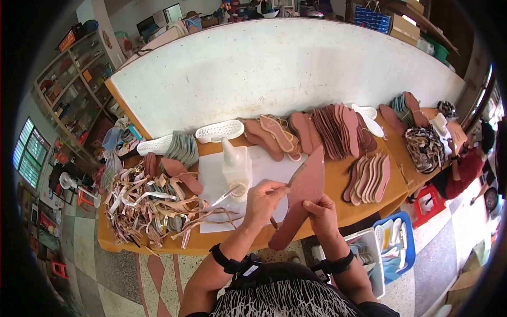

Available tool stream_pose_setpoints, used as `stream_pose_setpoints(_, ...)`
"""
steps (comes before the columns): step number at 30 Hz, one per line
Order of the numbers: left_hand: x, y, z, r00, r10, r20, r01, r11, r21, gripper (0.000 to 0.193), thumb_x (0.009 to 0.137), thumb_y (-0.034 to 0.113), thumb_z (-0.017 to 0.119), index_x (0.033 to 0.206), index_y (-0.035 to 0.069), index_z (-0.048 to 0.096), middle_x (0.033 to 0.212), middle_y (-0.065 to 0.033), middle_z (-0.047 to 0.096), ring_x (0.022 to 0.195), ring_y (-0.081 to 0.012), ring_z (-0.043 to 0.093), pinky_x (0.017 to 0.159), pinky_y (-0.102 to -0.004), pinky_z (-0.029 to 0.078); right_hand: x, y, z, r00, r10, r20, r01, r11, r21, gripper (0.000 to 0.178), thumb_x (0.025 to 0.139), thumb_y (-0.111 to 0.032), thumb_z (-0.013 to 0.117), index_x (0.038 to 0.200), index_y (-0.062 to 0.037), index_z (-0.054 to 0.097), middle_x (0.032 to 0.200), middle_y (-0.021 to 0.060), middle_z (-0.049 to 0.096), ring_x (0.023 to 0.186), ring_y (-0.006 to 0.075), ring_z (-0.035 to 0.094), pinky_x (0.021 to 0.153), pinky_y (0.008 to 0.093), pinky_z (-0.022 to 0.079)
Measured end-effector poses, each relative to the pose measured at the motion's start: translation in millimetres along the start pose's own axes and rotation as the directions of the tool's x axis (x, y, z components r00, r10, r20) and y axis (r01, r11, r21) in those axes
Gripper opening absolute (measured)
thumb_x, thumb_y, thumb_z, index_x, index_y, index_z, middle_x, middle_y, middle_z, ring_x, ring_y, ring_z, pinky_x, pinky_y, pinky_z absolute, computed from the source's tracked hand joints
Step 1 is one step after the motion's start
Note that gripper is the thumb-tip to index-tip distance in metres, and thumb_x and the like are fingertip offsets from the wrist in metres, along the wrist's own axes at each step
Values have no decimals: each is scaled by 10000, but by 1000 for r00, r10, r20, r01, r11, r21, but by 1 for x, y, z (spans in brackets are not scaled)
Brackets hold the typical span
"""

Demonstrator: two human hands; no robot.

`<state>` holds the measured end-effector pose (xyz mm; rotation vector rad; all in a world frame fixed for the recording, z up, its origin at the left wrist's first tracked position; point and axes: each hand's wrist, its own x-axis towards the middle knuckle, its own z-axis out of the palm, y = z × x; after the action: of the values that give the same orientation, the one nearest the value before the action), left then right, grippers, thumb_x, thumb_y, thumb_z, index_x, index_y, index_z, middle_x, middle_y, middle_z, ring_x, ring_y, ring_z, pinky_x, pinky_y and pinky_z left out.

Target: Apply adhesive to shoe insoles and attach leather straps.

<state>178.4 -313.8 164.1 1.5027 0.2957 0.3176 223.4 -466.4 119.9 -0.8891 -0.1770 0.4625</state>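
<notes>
A reddish-brown shoe insole (301, 203) is held up at a slant above the table's front edge. My right hand (322, 215) grips its lower right side, thumb lying on the face. My left hand (265, 202) is closed in a pinch against the insole's left edge; what its fingertips hold is hidden. Just below that hand, the end of a dark strip (273, 223) shows. Behind my left hand stands a whitish plastic bottle (235, 165) on a white sheet (210, 174). A thin white stick (224, 196) leans at the bottle's round opening.
Loose tan and brown strips (150, 208) lie heaped at the left. Stacked insoles (338, 129) and a white sole (219, 130) line the back, below a white board (285, 68). At lower right stand a white bin (374, 253) and a blue basket (409, 240). A person (467, 166) sits far right.
</notes>
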Motion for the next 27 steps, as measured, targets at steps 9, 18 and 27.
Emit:
stream_pose_setpoints(9, -1, -5, 8, 999, -40, 21, 40, 999, 15, 116, 764, 106, 624, 784, -1, 583, 568, 47, 459, 456, -9, 347, 395, -158, 249, -3, 3, -1, 1000, -25, -5, 25, 999, -24, 188, 748, 43, 553, 934, 24, 577, 857, 67, 606, 746, 139, 568, 688, 252, 447)
stream_pose_setpoints(18, 9, -11, 2, 996, 68, 51, -77, 980, 182, 232, 777, 201, 597, 790, -30, 584, 628, -52, 546, 617, -88, 493, 572, -235, 404, 0, 0, -2, 998, 55, -16, -55, 998, 13, 163, 748, 37, 552, 909, 35, 572, 846, 74, 607, 750, 152, 579, 692, 259, 456)
stream_pose_setpoints(27, 17, -5, 10, 993, 41, 111, -63, 976, 207, 249, 805, 218, 571, 799, -31, 577, 573, -37, 521, 506, -87, 467, 476, -244, 387, -3, -3, -7, 999, 42, -18, -43, 999, -24, 129, 738, 35, 572, 865, 18, 580, 815, 56, 605, 723, 133, 572, 665, 244, 454)
